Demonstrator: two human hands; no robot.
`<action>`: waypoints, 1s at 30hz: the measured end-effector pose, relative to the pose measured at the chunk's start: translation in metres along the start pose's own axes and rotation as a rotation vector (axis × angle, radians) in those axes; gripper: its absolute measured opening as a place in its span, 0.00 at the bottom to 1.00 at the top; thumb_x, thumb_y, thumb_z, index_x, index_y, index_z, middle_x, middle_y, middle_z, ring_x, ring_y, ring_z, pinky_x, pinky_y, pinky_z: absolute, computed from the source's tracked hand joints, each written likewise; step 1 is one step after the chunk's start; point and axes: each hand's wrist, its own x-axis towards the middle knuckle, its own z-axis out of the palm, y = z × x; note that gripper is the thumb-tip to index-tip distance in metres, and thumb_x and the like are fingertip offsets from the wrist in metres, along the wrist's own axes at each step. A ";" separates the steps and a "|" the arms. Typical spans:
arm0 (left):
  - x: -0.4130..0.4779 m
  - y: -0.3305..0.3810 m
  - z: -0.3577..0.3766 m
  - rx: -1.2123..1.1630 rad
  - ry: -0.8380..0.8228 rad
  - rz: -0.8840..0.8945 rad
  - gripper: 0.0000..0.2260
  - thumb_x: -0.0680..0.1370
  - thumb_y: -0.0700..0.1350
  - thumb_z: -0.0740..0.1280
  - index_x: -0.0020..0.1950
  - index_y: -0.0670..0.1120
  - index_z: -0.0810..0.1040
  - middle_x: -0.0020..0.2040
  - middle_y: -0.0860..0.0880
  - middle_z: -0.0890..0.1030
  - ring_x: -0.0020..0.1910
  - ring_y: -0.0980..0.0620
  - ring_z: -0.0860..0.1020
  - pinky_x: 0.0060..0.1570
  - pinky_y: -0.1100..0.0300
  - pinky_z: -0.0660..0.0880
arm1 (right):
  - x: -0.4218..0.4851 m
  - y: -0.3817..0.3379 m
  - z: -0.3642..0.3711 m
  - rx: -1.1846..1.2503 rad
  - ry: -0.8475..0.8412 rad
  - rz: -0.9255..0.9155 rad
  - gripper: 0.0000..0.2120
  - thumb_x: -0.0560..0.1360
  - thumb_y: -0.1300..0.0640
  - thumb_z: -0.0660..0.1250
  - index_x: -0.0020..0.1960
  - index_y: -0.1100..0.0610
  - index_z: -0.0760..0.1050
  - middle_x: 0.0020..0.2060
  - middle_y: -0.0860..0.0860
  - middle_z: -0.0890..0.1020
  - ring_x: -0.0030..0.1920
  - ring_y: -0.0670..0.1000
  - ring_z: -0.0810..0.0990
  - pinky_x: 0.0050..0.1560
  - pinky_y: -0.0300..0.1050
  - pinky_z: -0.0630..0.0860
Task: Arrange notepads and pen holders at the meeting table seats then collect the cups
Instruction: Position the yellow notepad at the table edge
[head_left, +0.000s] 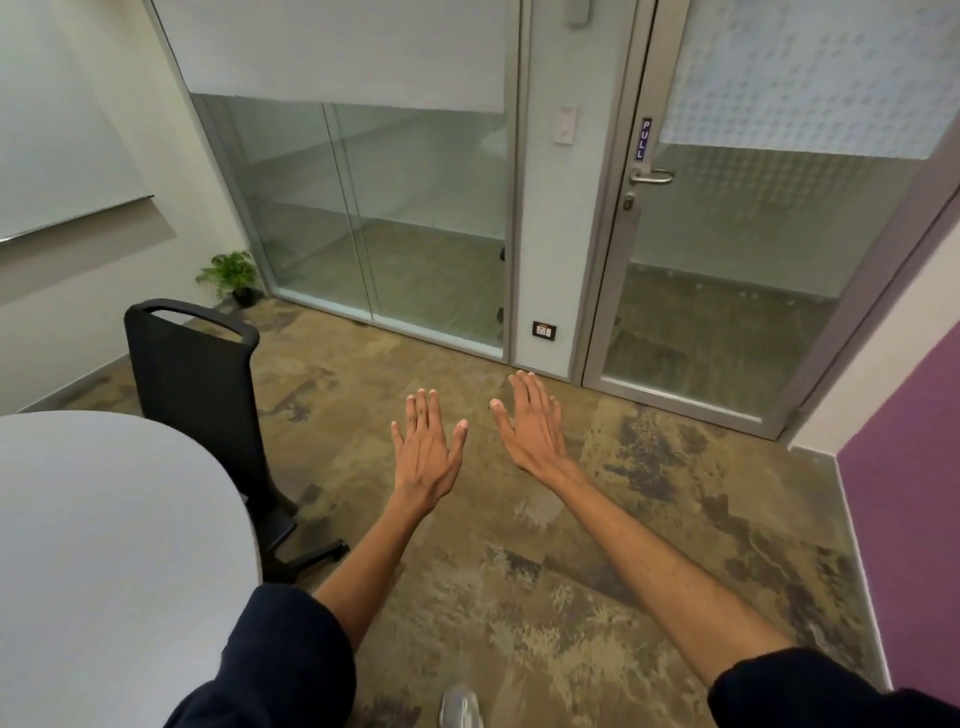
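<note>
My left hand (427, 446) and my right hand (531, 426) are stretched out side by side in front of me, backs up, fingers straight and spread, holding nothing. They hover over the carpeted floor, to the right of the white meeting table (104, 545), whose rounded end fills the lower left. No notepads, pen holders or cups show in this view; the visible part of the tabletop is bare.
A black office chair (197, 395) stands at the table's far end. A glass partition (374, 218) and a glass door (727, 249) with a lever handle close the room ahead. A potted plant (231, 275) sits in the left corner. A purple wall (904, 493) runs along the right.
</note>
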 end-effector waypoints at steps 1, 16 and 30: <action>0.016 -0.002 0.004 0.001 0.002 -0.005 0.32 0.82 0.61 0.46 0.80 0.45 0.44 0.81 0.46 0.44 0.80 0.48 0.41 0.77 0.42 0.44 | 0.017 0.003 0.006 0.008 -0.007 -0.008 0.29 0.82 0.42 0.49 0.78 0.55 0.56 0.78 0.52 0.57 0.79 0.51 0.52 0.78 0.60 0.51; 0.301 -0.064 0.035 -0.068 0.089 -0.104 0.33 0.81 0.63 0.42 0.80 0.46 0.44 0.81 0.47 0.44 0.79 0.51 0.40 0.78 0.45 0.42 | 0.309 0.004 0.099 -0.014 -0.083 -0.140 0.28 0.83 0.42 0.49 0.78 0.56 0.56 0.78 0.52 0.58 0.79 0.50 0.52 0.78 0.56 0.52; 0.468 -0.178 0.038 -0.017 0.158 -0.292 0.33 0.82 0.63 0.44 0.80 0.44 0.43 0.81 0.45 0.45 0.80 0.49 0.40 0.78 0.50 0.40 | 0.501 -0.039 0.230 0.035 -0.265 -0.253 0.29 0.83 0.42 0.49 0.78 0.56 0.55 0.79 0.51 0.57 0.79 0.49 0.52 0.78 0.56 0.52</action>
